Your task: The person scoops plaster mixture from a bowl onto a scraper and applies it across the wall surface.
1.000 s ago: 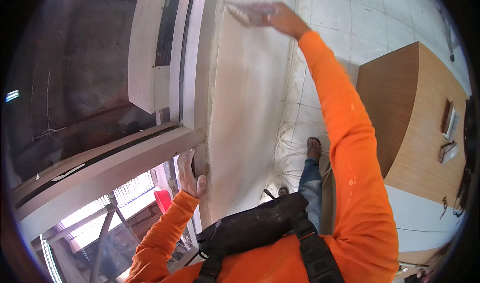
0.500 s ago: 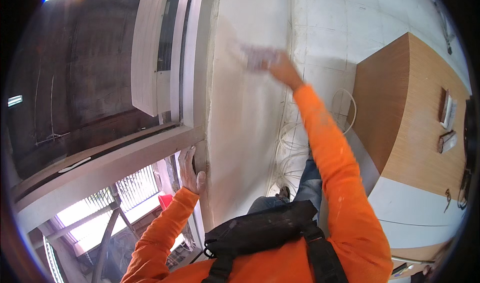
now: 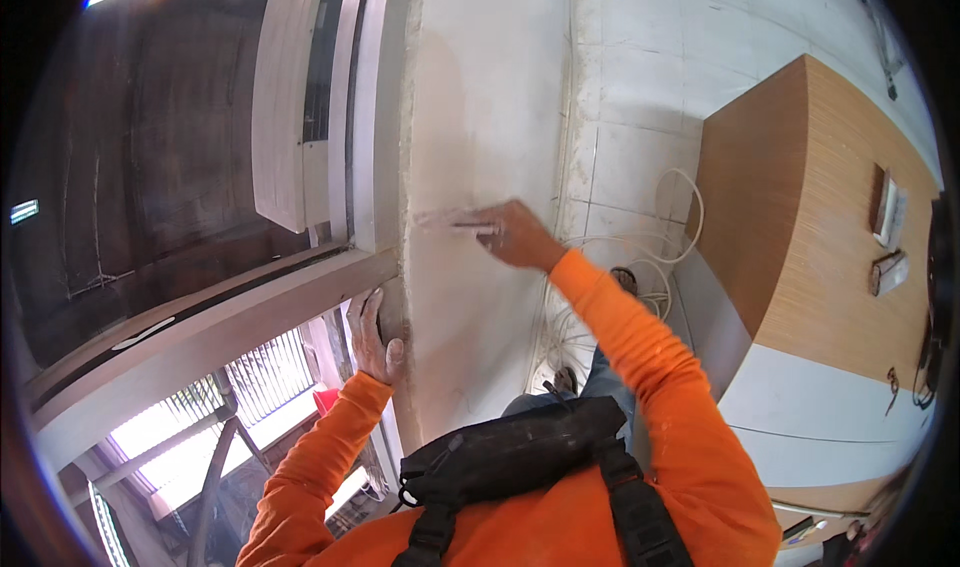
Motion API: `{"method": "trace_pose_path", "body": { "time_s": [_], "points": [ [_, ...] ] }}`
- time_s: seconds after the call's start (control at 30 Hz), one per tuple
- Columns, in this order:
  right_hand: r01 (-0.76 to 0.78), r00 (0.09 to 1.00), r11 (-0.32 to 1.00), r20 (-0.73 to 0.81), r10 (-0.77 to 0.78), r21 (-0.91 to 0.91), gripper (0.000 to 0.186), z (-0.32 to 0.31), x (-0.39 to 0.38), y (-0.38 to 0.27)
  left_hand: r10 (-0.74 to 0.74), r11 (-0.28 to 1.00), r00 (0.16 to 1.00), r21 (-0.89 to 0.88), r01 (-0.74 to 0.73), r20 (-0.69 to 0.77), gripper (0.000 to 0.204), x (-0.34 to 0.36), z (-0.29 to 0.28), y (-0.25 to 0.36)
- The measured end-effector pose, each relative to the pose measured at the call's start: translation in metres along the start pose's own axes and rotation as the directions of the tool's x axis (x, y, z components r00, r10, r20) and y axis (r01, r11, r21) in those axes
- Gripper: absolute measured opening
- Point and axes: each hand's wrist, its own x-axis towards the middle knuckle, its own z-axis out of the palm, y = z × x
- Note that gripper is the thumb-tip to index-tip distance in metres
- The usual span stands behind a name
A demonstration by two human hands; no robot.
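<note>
In my right hand point(image 3: 525, 237) I grip a thin flat tool point(image 3: 465, 223), pale and smeared with white, seen nearly edge-on. Its blurred far end lies against or just over the white plastered wall point(image 3: 480, 317), near the wall's left edge; contact cannot be told. A beige patch of filler or damp shows on the wall above it. My left hand point(image 3: 371, 339), dusty white, rests with fingers stretched out on the wall corner, just below the window frame point(image 3: 375, 262).
To the right stands a wood-faced cabinet point(image 3: 755, 187) with two small block-like items on its top. A looped white cable point(image 3: 690, 252) lies on the tiled floor point(image 3: 640, 97) by my feet. A black bag point(image 3: 515, 447) hangs at my front. Left are dark glass and a barred opening.
My right hand has swept toward me and a little left along the wall with the flat tool. My left hand keeps its place on the corner. One foot shows more.
</note>
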Motion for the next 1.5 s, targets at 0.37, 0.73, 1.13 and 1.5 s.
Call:
{"method": "trace_pose_path", "body": {
  "time_s": [0.37, 0.73, 1.13, 1.5],
  "points": [
    [-0.034, 0.870, 0.980, -0.476, 0.125, 0.195, 0.041, -0.178, 0.148, 0.040, -0.013, 0.993, 1.000, 0.120, 0.011, 0.016, 0.085, -0.009, 0.000, -0.005],
    [0.281, 0.960, 0.932, -0.076, -0.270, 0.229, 0.026, -0.174, 0.264, 0.076, -0.024, 0.983, 0.999, 0.181, 0.018, 0.031, 0.088, -0.017, -0.019, -0.008],
    [0.044, 0.993, 0.999, -0.109, -0.046, -0.017, 0.037, 0.019, -0.023, 0.010, 0.008, 0.998, 0.999, -0.066, -0.011, -0.054, 0.092, -0.001, -0.002, 0.009],
    [0.063, 0.957, 0.996, -0.280, -0.076, -0.057, 0.044, 0.139, -0.156, -0.050, 0.046, 0.967, 0.983, -0.238, -0.089, -0.179, 0.089, -0.010, -0.005, 0.009]
  ]
}}
